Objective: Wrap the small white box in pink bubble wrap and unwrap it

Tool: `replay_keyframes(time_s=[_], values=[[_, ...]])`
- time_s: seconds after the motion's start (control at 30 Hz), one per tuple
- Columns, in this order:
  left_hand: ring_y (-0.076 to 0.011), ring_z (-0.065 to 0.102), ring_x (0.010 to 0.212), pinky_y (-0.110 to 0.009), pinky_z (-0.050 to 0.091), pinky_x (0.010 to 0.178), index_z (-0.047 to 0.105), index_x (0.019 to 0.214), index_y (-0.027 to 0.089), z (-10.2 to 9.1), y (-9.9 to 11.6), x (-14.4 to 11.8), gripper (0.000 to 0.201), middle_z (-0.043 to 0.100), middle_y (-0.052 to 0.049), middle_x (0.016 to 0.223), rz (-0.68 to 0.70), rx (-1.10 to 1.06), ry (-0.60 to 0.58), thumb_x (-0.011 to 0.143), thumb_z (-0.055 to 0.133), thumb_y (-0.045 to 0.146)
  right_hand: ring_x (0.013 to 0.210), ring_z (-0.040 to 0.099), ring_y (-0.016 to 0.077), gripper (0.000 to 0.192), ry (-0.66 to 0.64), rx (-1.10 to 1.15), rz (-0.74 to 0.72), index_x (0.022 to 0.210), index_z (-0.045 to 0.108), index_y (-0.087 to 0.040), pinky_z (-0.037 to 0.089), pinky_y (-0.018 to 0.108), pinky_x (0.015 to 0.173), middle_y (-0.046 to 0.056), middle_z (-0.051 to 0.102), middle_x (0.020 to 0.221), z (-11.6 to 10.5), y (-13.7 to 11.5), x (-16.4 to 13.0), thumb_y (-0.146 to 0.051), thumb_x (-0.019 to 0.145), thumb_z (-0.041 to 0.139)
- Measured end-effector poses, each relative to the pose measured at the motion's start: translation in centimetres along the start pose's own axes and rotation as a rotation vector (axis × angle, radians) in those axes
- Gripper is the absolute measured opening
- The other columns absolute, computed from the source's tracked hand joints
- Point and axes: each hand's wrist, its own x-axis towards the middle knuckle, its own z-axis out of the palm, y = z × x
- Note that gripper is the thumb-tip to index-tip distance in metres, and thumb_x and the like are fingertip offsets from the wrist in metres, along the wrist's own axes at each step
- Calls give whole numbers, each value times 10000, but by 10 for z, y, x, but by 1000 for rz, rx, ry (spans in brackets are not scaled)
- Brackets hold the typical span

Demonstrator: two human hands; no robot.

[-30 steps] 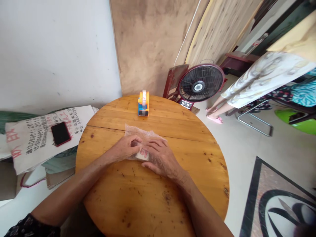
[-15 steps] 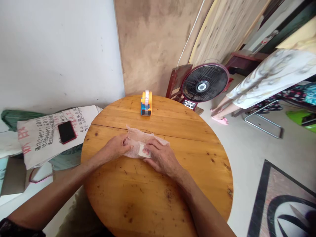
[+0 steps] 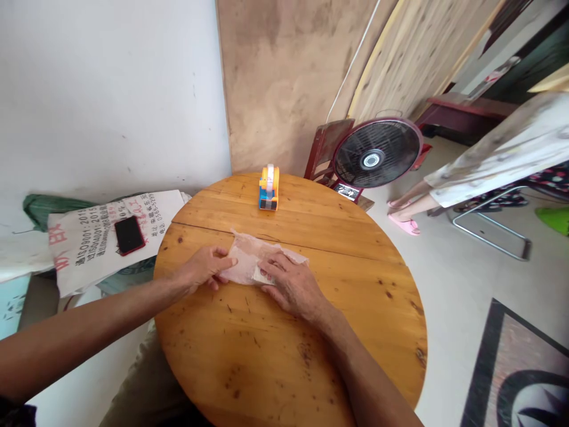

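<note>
A crinkled, translucent wrapping sheet [image 3: 244,252], perhaps bubble wrap, lies on the round wooden table [image 3: 267,356]. On its near part rests a small white block-like box [image 3: 262,276], mostly covered by fingers. My right hand [image 3: 291,283] is closed over this box from the right and presses it onto the sheet. My left hand [image 3: 205,268] pinches the left edge of the sheet between thumb and fingers. Beyond the sheet stands an orange and blue tape dispenser [image 3: 269,190] with a roll of tape in it, touched by neither hand.
Left of the table, a phone [image 3: 130,235] lies on a printed white sack [image 3: 98,249]. Behind the table are a dark red chair [image 3: 323,148] and a round fan [image 3: 377,154]. A person in light trousers [image 3: 498,157] stands at the right near a metal-framed seat [image 3: 489,234].
My left hand has shifted slightly left and now pinches the sheet's left edge. My right fingers cover more of the box, hiding its red print. The view has turned a little left.
</note>
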Motion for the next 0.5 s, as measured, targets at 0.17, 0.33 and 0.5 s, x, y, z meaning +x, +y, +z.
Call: replay_keyframes(time_s=[0.17,0.33,0.5], values=[[-107,521,496,-198,372,351,602,858,126,15,-1,5,459,604,5,644,17,-87,41,599,772,465,1107,573,280,361,0,21,-5,1199,595,-229,470,395,830,108,624,1216,-2,0,1,-286,847,643],[-88,450,433,-195,304,341,617,780,136,21,3,10,279,577,25,570,18,-6,-8,649,707,365,1215,522,281,346,46,74,-58,1206,579,-220,491,430,927,117,607,1270,1,3,1,-269,864,606],[-84,391,358,-199,247,336,583,673,157,24,11,12,179,515,41,443,-34,78,-55,669,674,311,1292,485,284,393,79,110,-102,1250,554,-195,464,477,1027,125,624,1276,4,5,1,-244,862,591]])
